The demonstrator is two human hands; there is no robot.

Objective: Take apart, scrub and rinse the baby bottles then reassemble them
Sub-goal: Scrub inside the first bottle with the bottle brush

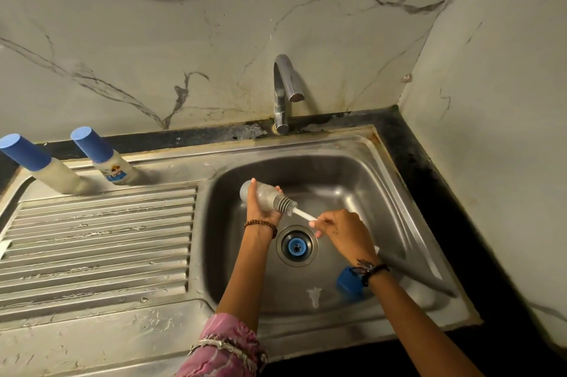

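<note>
Bottle (260,197), clear, uncapped, held on its side over the sink basin (352,180), mouth pointing right. Left hand (262,207) wraps it from underneath, fingers curled round the body, beaded bracelet on the wrist. Bottle brush (287,205): grey ribbed head sits at the bottle mouth, partly inside, white handle running down-right. Right hand (339,227) pinches the handle end, fingers closed on it; dark band on that wrist.

In the basin: blue ring (296,248) sits in the drain, clear teat (314,297) lies on the basin floor near the front wall, blue cap (349,281) just right of it, partly behind the right wrist.

Two more bottles with blue caps stand at the back of the ribbed drainboard (98,241), left one (40,166) and right one (102,158), near each other, not touching. Right one has a printed label.

Tap (283,91) behind the basin, no water seen running. Dark desk (429,180) borders the sink on the right.
</note>
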